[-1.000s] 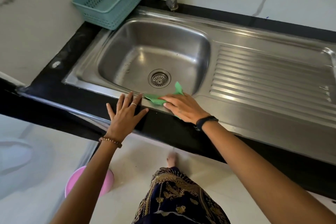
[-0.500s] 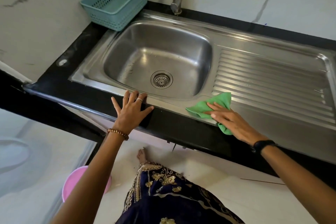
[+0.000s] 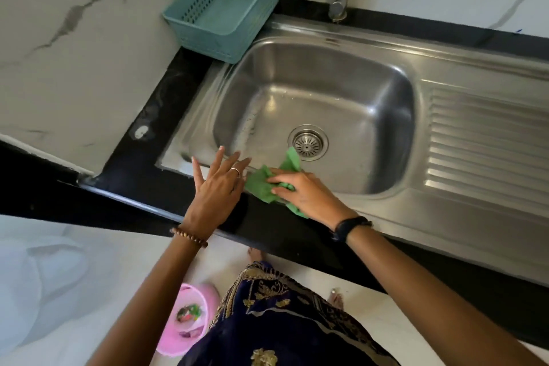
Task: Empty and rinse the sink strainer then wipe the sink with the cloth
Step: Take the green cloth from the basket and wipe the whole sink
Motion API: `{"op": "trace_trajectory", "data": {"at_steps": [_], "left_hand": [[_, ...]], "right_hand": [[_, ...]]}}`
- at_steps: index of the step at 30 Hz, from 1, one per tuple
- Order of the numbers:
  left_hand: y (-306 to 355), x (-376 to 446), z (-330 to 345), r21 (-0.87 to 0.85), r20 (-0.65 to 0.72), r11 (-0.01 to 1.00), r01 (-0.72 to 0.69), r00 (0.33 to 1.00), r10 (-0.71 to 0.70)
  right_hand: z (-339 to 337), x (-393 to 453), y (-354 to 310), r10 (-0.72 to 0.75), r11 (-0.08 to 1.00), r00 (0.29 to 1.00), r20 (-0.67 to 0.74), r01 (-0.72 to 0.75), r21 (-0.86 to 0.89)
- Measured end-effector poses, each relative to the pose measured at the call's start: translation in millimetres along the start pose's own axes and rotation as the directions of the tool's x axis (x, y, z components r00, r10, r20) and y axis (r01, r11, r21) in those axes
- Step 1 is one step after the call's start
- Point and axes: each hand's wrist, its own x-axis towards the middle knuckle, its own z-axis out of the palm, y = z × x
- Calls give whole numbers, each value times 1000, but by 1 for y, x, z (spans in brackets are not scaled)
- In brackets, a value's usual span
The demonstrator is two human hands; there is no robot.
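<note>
Green cloth (image 3: 269, 184) lies bunched under the right hand's (image 3: 309, 196) curled fingers (image 3: 277, 180); left hand (image 3: 218, 187) rests flat beside; best press evenly along the sink (image 3: 386, 217) rim.

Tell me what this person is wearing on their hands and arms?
The left hand has a thin silver ring on one of its fingers, and a brown beaded bracelet circles that wrist. The right hand wears a black band at the wrist. Both forearms are bare, with no sleeves in view.
</note>
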Motion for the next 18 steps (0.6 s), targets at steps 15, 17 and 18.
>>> {"op": "trace_trajectory", "data": {"at_steps": [15,17,18], "left_hand": [[-75,62,-29,-121,266,928,-353,889,373],[-76,63,-31,-128,243,937,-324,906,347],[-77,62,-33,-126,217,945,-302,921,323]], "right_hand": [[-22,-50,11,229,972,969,-94,-222,79],[-18,-38,4,223,975,971,-83,-220,34],[-14,-28,-2,208,978,975,-73,-209,-2]]}}
